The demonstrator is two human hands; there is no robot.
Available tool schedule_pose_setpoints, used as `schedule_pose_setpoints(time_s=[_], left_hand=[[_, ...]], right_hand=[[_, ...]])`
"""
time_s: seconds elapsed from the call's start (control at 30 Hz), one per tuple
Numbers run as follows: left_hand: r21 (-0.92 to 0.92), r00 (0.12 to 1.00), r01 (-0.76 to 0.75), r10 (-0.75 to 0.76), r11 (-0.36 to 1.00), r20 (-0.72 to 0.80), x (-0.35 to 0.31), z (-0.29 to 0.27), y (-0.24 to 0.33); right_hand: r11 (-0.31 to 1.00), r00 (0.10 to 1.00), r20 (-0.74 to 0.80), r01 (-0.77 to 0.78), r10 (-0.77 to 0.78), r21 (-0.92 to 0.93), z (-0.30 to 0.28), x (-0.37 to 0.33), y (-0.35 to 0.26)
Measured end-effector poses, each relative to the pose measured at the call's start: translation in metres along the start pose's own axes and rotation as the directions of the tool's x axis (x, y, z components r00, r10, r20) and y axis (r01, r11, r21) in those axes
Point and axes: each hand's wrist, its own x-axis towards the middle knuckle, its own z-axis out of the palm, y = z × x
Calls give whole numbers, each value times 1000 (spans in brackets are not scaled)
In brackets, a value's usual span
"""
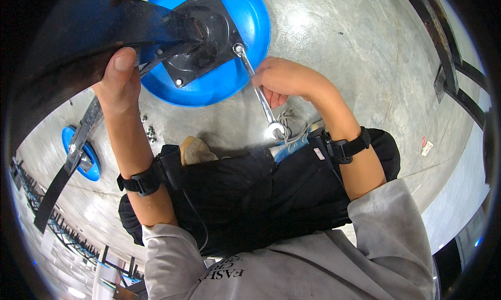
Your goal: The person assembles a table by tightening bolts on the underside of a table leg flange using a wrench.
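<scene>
My left hand (121, 83) is wrapped round a thick black metal beam (88, 26), with the thumb on its near side and fingertips showing at the far edge. The beam runs to a square black plate (219, 18) lying on a round blue dish-shaped base (257, 18). Bolts show at several plate corners. My right hand (286, 78) is closed on the shaft of a silver combination wrench (264, 105). The wrench's ring end sits over the bolt at the plate's right corner, and its open-jaw end points toward my shoes. Some of the right fingers are hidden.
Several loose nuts (150, 133) lie on the grey concrete floor (339, 55) beside my left forearm. Farther left stands a second blue base (91, 162) with a black leg. Black metal frames (443, 49) rise at the right, and small scraps (427, 147) lie there.
</scene>
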Motion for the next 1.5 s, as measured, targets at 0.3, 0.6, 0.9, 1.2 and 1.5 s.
schedule_pose_setpoints(time_s=[0.3, 0.6, 0.9, 1.2, 1.5], left_hand=[[-58, 1000, -19, 20, 998, 19, 0, -6, -4], [-48, 1000, 3, -2, 999, 23, -1, -5, -2], [-80, 1000, 7, -5, 997, 29, -2, -8, -5], [-109, 996, 37, -29, 993, 79, -4, -18, -2], [-129, 997, -48, 56, 990, 60, -1, -8, -8]], right_hand=[[989, 994, 108, -33, 18, 144, 8, 8, 5], [979, 988, 147, -76, 48, 191, 10, 14, 11], [995, 994, 39, -100, 99, 27, 9, 8, 5], [998, 999, 49, -10, 13, -61, 14, 27, 17], [992, 984, 159, -92, 77, 91, 14, 19, 16]])
